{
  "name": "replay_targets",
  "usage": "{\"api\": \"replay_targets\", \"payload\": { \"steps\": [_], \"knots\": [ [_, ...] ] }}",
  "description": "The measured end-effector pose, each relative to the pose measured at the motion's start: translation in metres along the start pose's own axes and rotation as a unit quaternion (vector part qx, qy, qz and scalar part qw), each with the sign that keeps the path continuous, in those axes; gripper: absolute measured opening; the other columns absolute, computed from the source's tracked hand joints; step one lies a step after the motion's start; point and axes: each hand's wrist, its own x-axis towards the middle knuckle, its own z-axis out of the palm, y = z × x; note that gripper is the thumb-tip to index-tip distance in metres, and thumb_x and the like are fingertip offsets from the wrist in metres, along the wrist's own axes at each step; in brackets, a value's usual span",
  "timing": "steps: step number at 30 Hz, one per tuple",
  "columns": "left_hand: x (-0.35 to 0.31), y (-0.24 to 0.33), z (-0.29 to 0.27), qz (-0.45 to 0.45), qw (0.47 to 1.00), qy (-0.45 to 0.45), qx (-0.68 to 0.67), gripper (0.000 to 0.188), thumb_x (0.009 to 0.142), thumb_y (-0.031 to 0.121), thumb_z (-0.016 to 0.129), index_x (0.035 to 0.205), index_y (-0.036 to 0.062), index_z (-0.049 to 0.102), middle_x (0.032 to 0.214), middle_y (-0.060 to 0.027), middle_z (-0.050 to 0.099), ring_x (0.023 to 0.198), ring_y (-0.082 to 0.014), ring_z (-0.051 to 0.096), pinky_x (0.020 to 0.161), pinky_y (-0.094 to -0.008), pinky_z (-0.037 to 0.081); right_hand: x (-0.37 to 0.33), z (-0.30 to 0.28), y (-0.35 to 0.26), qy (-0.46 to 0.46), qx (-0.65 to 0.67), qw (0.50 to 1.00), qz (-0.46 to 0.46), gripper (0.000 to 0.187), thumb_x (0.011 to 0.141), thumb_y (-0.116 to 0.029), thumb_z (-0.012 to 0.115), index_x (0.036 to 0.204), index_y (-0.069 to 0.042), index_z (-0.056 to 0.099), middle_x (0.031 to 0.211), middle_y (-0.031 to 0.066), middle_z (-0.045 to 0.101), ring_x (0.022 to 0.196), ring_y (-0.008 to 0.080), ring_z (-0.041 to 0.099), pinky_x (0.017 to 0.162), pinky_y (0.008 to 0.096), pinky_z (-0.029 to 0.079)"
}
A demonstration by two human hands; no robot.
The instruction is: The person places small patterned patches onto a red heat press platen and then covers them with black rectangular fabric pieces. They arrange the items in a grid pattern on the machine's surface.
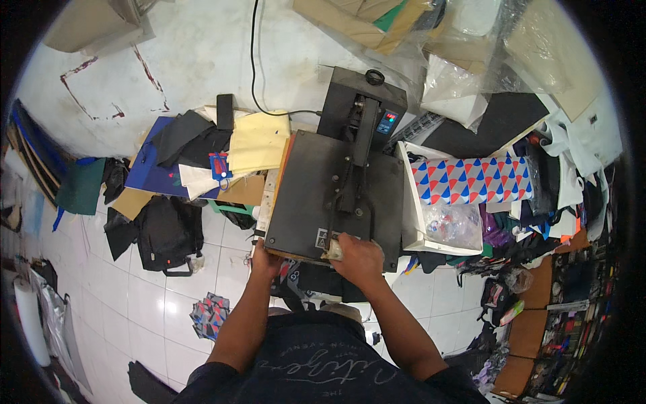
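Observation:
A heat press (303,195) with a broad dark top plate stands in front of me, its control box at the back with a small lit display. My right hand (360,259) is closed round the press handle (334,248), which has a pale wrapping at its end. At the front left corner of the press is my left hand (266,262). It touches the edge just below the top plate, and its fingers are mostly hidden there. A pale strip of the lower board (269,195) shows along the left side. What lies under the plate is hidden.
Left of the press are yellow cloth (259,141), black fabric pieces, and a phone (225,112). On the right, a white box (410,229) holds clear plastic, with patterned red-and-blue sheets (471,180) across it. A black bag (168,232) lies on the tiled floor. A cable (254,60) runs behind.

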Motion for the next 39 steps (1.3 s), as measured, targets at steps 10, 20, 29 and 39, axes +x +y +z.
{"api": "replay_targets", "payload": {
  "steps": [10,20,29,39],
  "knots": [
    [0.000,-0.014,0.033,0.050,0.998,-0.017,-0.038,0.054,0.096,0.043,0.033,0.132,0.0047,0.046,0.131,-0.0169,0.051,0.119,-0.0337,0.050,0.101,-0.0487,0.039,0.012,-0.009,0.007,-0.145,0.023,0.988,0.049,0.043,0.067,-0.036,0.074,0.094,-0.008,0.057,0.082,0.0144,0.067,0.076,0.0323,0.067,0.068,0.0438,0.052],
    [0.028,-0.034,0.012,0.115,0.971,0.158,-0.139,0.047,0.090,0.041,0.045,0.113,0.0018,0.055,0.105,-0.0162,0.062,0.094,-0.0305,0.061,0.089,-0.0424,0.048,0.033,-0.009,0.023,-0.359,0.046,0.932,0.026,0.043,0.075,-0.033,0.068,0.105,-0.004,0.060,0.098,0.0187,0.067,0.093,0.0352,0.065,0.080,0.0457,0.051],
    [0.023,-0.030,0.034,0.151,0.956,0.158,-0.198,0.043,0.088,0.038,0.049,0.111,0.0028,0.057,0.100,-0.0157,0.063,0.087,-0.0295,0.061,0.085,-0.0412,0.048,0.051,-0.080,0.011,-0.440,0.179,0.879,0.041,0.034,0.076,-0.022,0.066,0.101,0.000,0.061,0.095,0.0172,0.067,0.088,0.0314,0.066,0.079,0.0396,0.051],
    [0.032,-0.031,0.021,0.167,0.955,0.226,-0.091,0.043,0.090,0.037,0.046,0.104,-0.0014,0.060,0.092,-0.0149,0.064,0.078,-0.0275,0.062,0.075,-0.0386,0.049,0.039,-0.076,0.007,-0.327,0.125,0.936,0.039,0.037,0.071,-0.026,0.067,0.098,-0.002,0.061,0.084,0.0192,0.066,0.079,0.0325,0.065,0.071,0.0381,0.050]
  ]
}}
